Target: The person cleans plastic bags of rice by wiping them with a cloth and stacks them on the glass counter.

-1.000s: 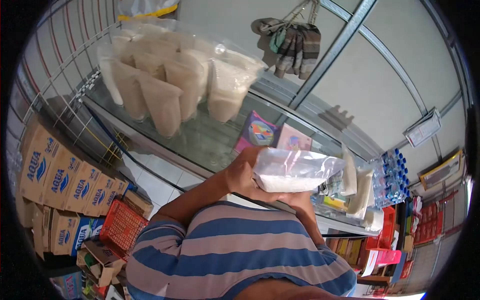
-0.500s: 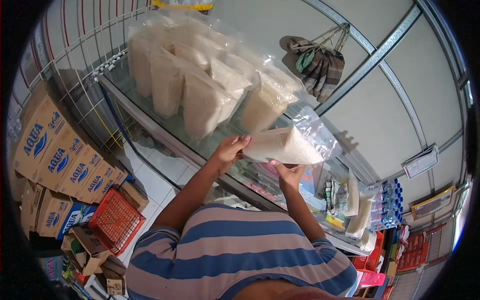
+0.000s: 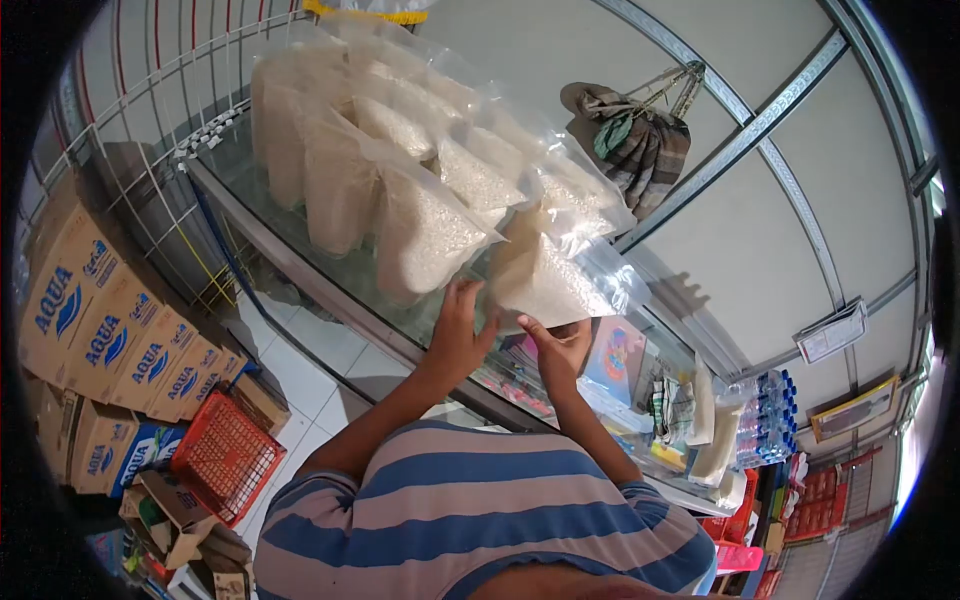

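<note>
Several clear plastic bags of white rice [image 3: 425,235] stand close together on the glass counter. One more rice bag [image 3: 545,283] leans at the near right end of the group, its loose clear top pointing right. My right hand [image 3: 558,352] grips the lower edge of this bag, thumb in front and fingers partly hidden beneath. My left hand [image 3: 460,330] is just left of the bag's lower end, fingers apart and pointing up, beside the front bag of the group.
The glass counter [image 3: 300,262] runs diagonally, with packets and water bottles [image 3: 768,418] at its right end. AQUA cartons [image 3: 120,320] and a red basket [image 3: 228,455] are at lower left. A striped cloth bag [image 3: 640,150] hangs on the wall.
The rice bag was held upright near my chest in both hands, then moved forward and left to the group. My left hand has since come off it.
</note>
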A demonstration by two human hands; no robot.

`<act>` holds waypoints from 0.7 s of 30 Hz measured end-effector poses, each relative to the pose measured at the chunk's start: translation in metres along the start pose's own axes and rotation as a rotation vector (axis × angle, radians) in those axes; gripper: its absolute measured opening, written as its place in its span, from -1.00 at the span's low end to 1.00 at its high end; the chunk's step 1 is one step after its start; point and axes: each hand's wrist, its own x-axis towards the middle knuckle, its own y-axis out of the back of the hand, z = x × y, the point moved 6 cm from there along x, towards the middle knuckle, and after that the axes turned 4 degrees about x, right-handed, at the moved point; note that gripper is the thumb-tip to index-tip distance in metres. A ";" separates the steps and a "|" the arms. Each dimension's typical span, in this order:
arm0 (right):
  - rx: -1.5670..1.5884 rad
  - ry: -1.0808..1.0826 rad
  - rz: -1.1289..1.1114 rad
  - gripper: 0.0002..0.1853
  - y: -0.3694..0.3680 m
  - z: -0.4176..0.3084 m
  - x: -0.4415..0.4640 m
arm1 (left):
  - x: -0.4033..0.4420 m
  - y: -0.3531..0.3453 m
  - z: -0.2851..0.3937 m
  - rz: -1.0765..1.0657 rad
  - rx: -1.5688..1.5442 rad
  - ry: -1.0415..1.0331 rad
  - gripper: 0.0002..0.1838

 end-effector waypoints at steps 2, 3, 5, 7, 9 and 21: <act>-0.013 0.014 -0.010 -0.33 -0.001 0.005 0.000 | -0.010 -0.003 0.000 -0.047 -0.021 0.023 -0.51; -0.028 0.035 -0.027 -0.34 -0.002 0.006 0.000 | -0.014 -0.005 -0.001 -0.085 -0.041 0.042 -0.47; -0.055 0.087 -0.060 -0.35 -0.004 0.007 0.004 | -0.015 -0.010 -0.002 -0.159 -0.084 0.070 -0.38; -0.069 0.090 -0.044 -0.36 -0.003 0.007 0.005 | -0.014 -0.010 -0.002 -0.172 -0.092 0.072 -0.37; -0.099 0.096 -0.040 -0.36 -0.003 0.007 0.006 | -0.014 -0.010 -0.004 -0.172 -0.100 0.082 -0.35; -0.139 0.080 0.000 -0.36 -0.017 0.013 0.015 | -0.010 -0.010 -0.013 -0.114 0.016 0.029 -0.38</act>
